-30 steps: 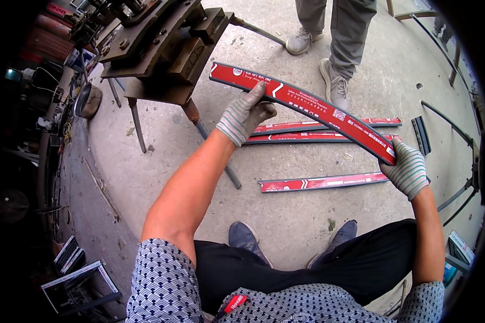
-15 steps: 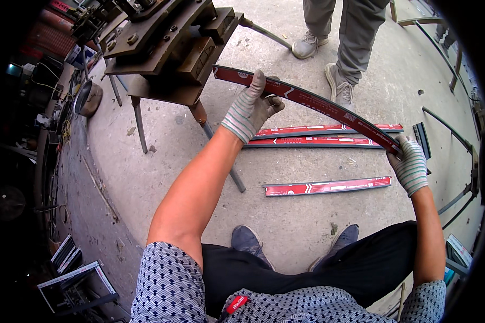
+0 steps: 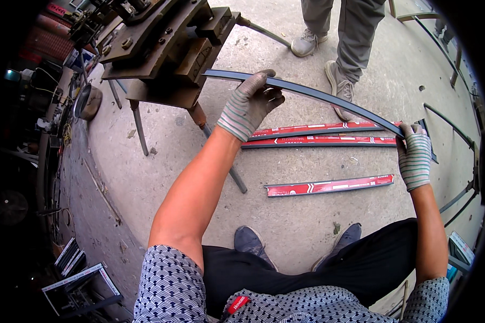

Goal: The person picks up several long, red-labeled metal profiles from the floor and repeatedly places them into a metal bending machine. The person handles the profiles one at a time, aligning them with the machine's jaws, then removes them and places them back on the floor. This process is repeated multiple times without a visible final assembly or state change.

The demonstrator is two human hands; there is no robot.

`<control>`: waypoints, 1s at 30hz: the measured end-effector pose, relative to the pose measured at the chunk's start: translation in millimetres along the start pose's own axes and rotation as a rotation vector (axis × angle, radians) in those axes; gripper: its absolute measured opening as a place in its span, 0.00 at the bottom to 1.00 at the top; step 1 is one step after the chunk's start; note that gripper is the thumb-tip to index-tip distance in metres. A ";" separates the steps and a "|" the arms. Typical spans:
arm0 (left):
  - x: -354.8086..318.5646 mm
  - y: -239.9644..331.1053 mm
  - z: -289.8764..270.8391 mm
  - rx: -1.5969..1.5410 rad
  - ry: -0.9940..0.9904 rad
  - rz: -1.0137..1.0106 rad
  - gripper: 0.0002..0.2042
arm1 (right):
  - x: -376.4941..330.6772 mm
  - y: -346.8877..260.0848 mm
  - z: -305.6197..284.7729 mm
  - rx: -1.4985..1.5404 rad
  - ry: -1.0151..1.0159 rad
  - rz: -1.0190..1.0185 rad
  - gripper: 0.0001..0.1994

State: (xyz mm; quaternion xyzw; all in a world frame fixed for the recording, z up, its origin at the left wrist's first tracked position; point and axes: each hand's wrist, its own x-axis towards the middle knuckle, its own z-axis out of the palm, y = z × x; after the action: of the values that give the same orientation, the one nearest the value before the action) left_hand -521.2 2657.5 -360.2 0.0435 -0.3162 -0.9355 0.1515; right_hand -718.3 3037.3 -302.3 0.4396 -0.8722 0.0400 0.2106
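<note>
A long dark grey metal profile strip (image 3: 328, 98) is held up across the view, its narrow grey side turned toward me. My left hand (image 3: 249, 105), in a striped work glove, grips it near its left end, thumb over the top. At its right end my right hand (image 3: 415, 156), gloved alike, is closed around it. The strip's left tip is beside the steel machine (image 3: 172, 59); I cannot tell whether they touch. On the floor below lie two similar profiles with red film, a far profile (image 3: 307, 128) and a near profile (image 3: 318, 141).
A shorter red-filmed profile (image 3: 328, 185) lies closer to my feet. Beyond the strip stands a person in grey trousers (image 3: 355, 43). Bent metal bars (image 3: 452, 129) stand at the right. A metal pan (image 3: 89, 101) and framed pieces (image 3: 81, 288) are at the left.
The profile strip has been rolled in my hands, so its red film face no longer shows and a grey side does. My right hand has moved slightly right and up.
</note>
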 end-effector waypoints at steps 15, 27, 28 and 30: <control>-1.3 3.0 14.9 0.069 -0.063 0.029 0.23 | 4.2 -2.9 4.3 -0.072 -0.168 0.059 0.21; 7.1 -9.8 6.0 0.155 0.057 0.011 0.33 | -6.2 18.9 34.8 0.358 -0.319 0.118 0.10; 6.5 -9.1 4.6 0.178 0.086 0.015 0.33 | -3.4 11.3 29.2 0.379 -0.359 0.142 0.11; 7.2 -8.6 4.3 0.217 0.137 0.026 0.33 | 1.5 0.0 18.8 0.412 -0.438 0.190 0.11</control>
State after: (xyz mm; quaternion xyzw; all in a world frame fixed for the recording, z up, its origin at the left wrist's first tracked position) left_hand -531.0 2664.2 -361.9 0.1196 -0.4051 -0.8885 0.1794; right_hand -725.3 3031.4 -318.8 0.3877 -0.9076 0.1398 -0.0806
